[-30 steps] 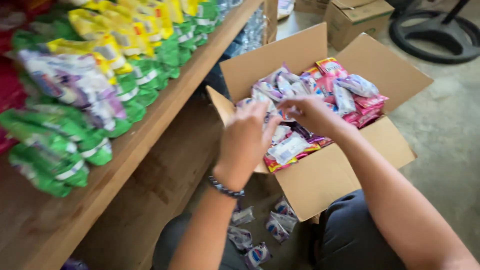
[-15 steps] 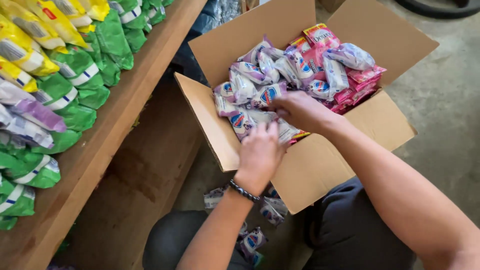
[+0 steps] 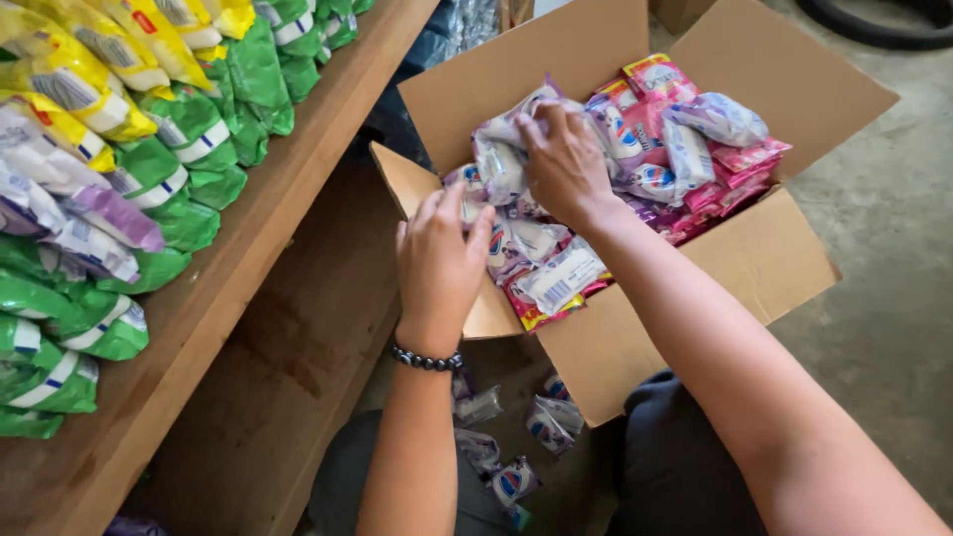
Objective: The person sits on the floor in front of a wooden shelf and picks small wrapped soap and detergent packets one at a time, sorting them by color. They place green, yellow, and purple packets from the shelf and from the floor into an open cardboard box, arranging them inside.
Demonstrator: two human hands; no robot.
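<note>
Head view: since a moment ago, both hands have been pushed deeper into the cardboard box (image 3: 764,268); pale sachets (image 3: 501,164) are gripped by right hand (image 3: 566,164), left hand (image 3: 439,263) fingers curled onto neighbouring packets.

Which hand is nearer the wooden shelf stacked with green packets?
Left. The left hand sits at the open cardboard box's near flap, beside the wooden shelf; the right hand reaches deeper among the pale sachets.

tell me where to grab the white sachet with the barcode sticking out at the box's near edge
Pinch the barcode sachet by its free lower end, coming from above on the near side. It lies flat atop the pile, overhanging the cardboard box rim, with neither hand on it.
</note>
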